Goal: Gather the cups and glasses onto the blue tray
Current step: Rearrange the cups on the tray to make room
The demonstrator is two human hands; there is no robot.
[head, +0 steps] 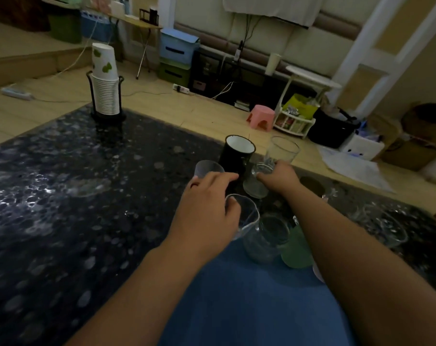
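Both hands among the glasses at the blue tray's far end

The left hand [207, 203] curls over a clear glass [246, 216] at the far edge of the blue tray [236, 295]; the right hand [279, 177] grips a glass mug [256, 181] just beyond the tray. A black mug [236, 156] stands behind, a green cup [296, 250] on the tray's right, all on the dark worktop [74, 196].
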